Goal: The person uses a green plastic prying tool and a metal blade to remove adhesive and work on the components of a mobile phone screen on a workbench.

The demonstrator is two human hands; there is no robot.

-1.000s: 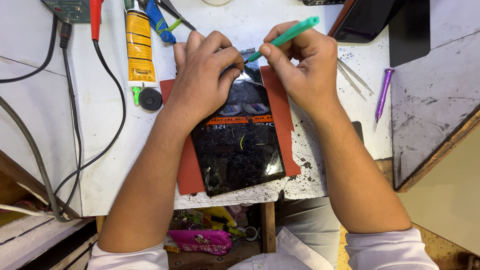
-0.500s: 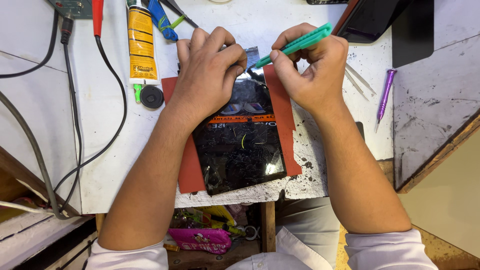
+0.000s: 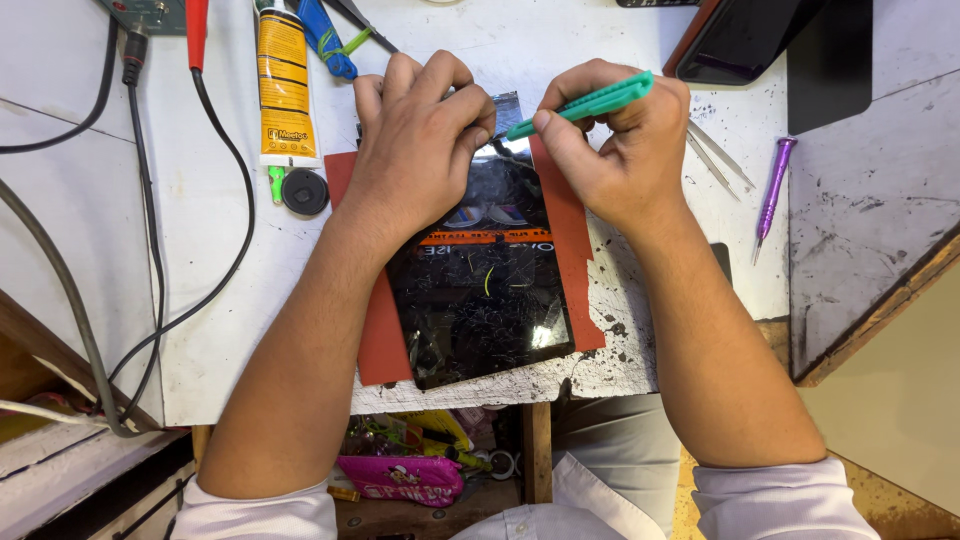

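- Fingers of the right hand (image 3: 625, 150) pinch a green plastic pry tool (image 3: 585, 103) between thumb and forefinger, its pointed tip angled down-left onto the far end of a black tablet (image 3: 480, 300).
- Left hand (image 3: 420, 150) lies knuckles up on the tablet's far left part, fingers curled and pressing down on the glass; it grips nothing that shows.
- Both hands nearly meet over the tablet's far edge, the tool tip just beside the left fingertips.
- Tablet lies face up on a red mat (image 3: 570, 250), its near end close to the near edge of the white worktable (image 3: 220, 330); the glass is scratched and shows reflections.
- Left of the mat, near the left hand, sits a small black round cap (image 3: 304, 191), and beside it a yellow glue tube (image 3: 284, 90) with a green nozzle pointing toward the near edge.
- At the far edge lie a blue-handled tool (image 3: 325, 40) and a red probe (image 3: 196, 30) with black cables (image 3: 225, 200) running down the table's left side.
- Right of the right hand rest metal tweezers (image 3: 718, 155), and further right a purple screwdriver (image 3: 772, 195).
- A dark device (image 3: 745, 40) lies at the far right corner.
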